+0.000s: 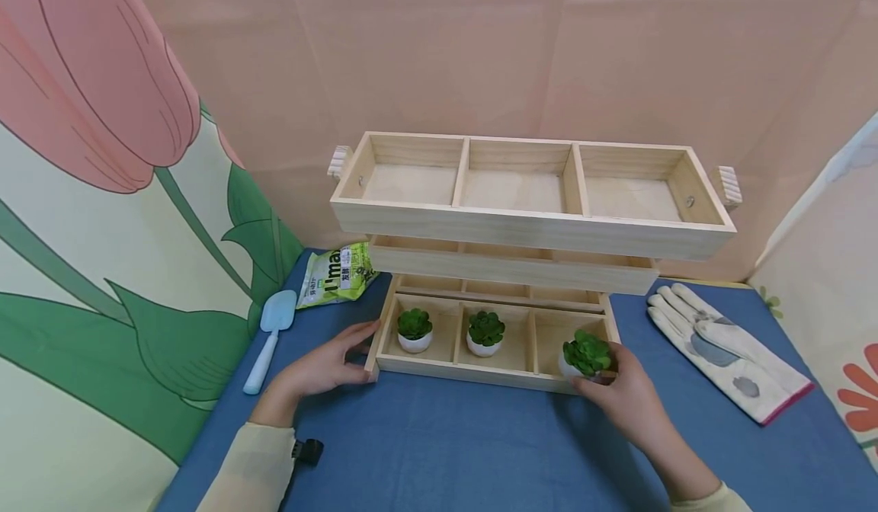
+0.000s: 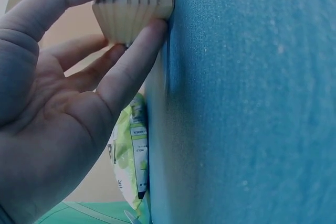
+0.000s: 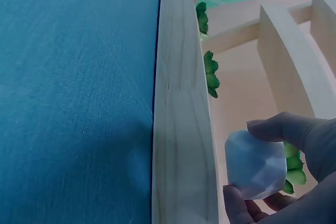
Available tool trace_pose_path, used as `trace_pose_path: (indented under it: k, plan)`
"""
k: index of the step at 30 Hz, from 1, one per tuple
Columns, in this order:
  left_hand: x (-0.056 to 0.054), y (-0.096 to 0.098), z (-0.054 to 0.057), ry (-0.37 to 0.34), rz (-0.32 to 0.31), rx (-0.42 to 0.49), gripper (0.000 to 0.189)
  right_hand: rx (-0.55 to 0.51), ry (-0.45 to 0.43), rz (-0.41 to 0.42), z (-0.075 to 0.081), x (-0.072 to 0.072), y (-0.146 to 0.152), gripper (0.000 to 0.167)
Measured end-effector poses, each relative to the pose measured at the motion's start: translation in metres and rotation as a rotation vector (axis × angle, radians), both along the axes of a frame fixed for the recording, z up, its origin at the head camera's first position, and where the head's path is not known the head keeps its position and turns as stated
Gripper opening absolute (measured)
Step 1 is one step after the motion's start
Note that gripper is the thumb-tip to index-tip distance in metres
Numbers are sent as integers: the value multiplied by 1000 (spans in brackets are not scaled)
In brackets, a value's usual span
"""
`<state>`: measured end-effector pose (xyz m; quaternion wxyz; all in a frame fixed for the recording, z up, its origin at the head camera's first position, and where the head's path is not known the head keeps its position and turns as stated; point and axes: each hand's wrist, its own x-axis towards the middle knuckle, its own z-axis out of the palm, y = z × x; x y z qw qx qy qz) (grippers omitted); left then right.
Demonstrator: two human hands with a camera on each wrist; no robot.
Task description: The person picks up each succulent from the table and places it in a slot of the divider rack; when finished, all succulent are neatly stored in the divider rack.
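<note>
A three-compartment wooden tray [image 1: 473, 375] forms the lowest level of a tiered planter. My right hand [image 1: 629, 401] grips a small potted succulent [image 1: 587, 352] at its right compartment; in the right wrist view thumb and fingers hold its white faceted pot [image 3: 255, 164], tilted above the front board. One potted succulent [image 1: 414, 328] stands in the left compartment, another [image 1: 485, 331] in the middle one. At the tray's left end my left hand [image 1: 325, 367] holds on; in the left wrist view its fingers are around a ridged wooden handle [image 2: 134, 6].
Two more wooden trays [image 1: 528, 226] rise above and behind. A green-and-white bag [image 1: 336, 276] and a light-blue trowel [image 1: 270, 340] lie left on the blue cloth [image 1: 446, 451]. White gloves [image 1: 727, 348] with grey patches lie at the right.
</note>
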<state>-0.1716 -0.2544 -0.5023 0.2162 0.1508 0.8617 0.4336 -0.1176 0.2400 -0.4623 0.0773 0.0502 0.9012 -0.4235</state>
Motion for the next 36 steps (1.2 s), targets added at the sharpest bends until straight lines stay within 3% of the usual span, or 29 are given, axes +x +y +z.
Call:
trace_pose_path:
  k: [25,36]
  plan:
    - [0,0,2,0,1,-12,97,-34,87,76,-16,-36,-12,63]
    - [0,0,1,-5,3,-5,96,29,52,105,-21,-49,-10,72]
